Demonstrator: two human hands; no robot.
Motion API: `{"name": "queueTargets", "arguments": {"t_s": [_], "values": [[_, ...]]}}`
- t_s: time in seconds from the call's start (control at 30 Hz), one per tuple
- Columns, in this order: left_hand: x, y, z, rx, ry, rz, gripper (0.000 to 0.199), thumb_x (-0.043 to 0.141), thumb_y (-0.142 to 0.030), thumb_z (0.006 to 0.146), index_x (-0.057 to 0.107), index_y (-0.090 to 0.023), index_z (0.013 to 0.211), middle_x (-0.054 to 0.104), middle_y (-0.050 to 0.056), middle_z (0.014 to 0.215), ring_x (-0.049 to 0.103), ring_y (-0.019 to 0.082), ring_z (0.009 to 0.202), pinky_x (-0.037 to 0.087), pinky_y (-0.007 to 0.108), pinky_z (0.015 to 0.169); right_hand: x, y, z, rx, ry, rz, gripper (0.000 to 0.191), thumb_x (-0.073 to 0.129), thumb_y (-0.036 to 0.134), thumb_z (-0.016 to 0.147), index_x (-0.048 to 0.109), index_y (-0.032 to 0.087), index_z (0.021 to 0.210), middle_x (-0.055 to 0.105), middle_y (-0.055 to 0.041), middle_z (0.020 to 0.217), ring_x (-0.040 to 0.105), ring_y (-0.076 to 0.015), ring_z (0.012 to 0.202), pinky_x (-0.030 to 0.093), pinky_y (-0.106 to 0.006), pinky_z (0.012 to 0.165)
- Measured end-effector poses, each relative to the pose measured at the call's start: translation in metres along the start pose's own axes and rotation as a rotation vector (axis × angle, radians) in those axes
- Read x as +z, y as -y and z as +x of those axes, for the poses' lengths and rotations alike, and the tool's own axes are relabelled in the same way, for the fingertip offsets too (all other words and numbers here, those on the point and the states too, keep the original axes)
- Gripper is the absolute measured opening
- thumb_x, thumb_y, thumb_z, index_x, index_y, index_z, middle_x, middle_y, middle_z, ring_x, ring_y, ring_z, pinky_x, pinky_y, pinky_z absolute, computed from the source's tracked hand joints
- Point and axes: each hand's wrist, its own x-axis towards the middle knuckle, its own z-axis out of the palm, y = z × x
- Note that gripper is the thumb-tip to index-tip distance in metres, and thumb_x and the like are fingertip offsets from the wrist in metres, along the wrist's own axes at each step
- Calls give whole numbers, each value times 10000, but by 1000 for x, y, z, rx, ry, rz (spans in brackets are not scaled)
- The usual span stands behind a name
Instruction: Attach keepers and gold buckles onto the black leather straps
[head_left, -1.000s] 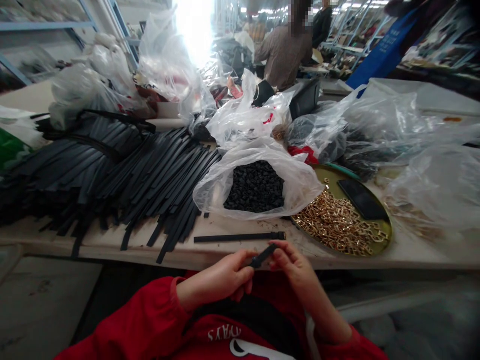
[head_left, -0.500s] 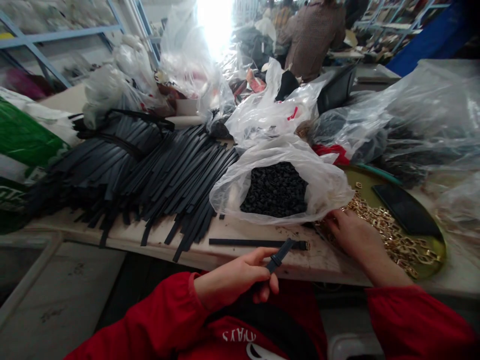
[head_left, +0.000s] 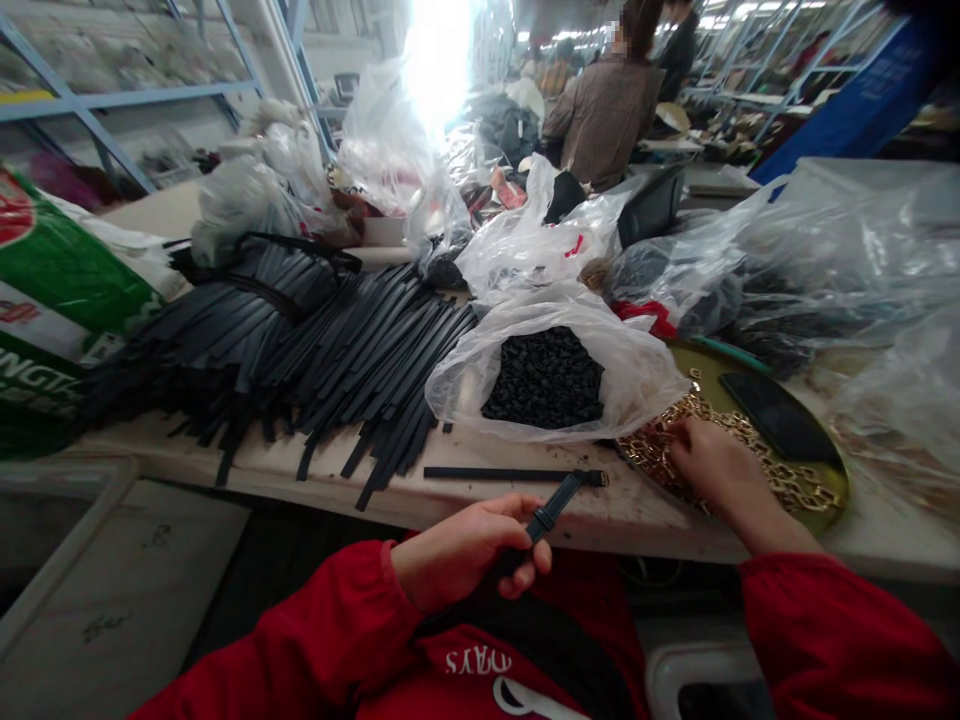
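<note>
My left hand is closed round a black strap, which sticks up from the fingers at a slant and has a small loop band round it. My right hand reaches into a round yellow-green tray, its fingers pinched together among gold buckles. The fingertips are on a gold buckle and are partly hidden. A finished-looking black strap with a gold buckle at its right end lies flat on the table just beyond my left hand.
A white plastic bag of small black loops stands open mid-table. Bundles of black straps fan out to the left. A dark phone-like slab lies in the tray. Plastic bags crowd the back. A person stands beyond.
My right hand has shifted from the tray's edge beside the bag deeper into the buckles. The left hand keeps the strap, nearly in place. The view has tilted up a little.
</note>
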Motion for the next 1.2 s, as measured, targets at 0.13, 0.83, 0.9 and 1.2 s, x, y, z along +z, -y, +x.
{"name": "queueTargets", "arguments": {"t_s": [0.13, 0.83, 0.9, 1.2], "values": [[8, -1, -4, 70, -46, 201, 332, 425, -184, 724, 403, -166, 1054, 537, -19, 728, 393, 34, 415, 260, 157, 363, -16, 0, -12, 149, -166, 281, 228, 448, 255, 738, 610, 147, 856, 627, -121, 826, 567, -240, 763, 423, -353, 669], [11, -15, 15, 329, -475, 1189, 233, 421, -370, 820, 490, -161, 742, 499, -26, 665, 411, 105, 593, 258, 222, 517, -40, 150, -95, 347, 574, 1803, 307, 703, 432, 613, 628, 170, 753, 610, 13, 644, 496, -83, 547, 398, -221, 550], [10, -15, 18, 309, -507, 1232, 181, 453, -316, 790, 485, -159, 706, 484, -30, 636, 394, 101, 574, 235, 226, 504, -40, 154, -98, 308, 591, 1797, 308, 704, 433, 613, 623, 166, 743, 575, 27, 591, 470, -80, 536, 376, -212, 533], [2, -14, 17, 304, -477, 1103, 206, 452, -327, 774, 516, -136, 732, 513, -29, 662, 415, 100, 607, 266, 208, 512, -36, 145, -108, 248, 621, 1751, 233, 691, 358, 651, 596, 213, 806, 558, 42, 646, 466, -81, 566, 378, -202, 548]]}}
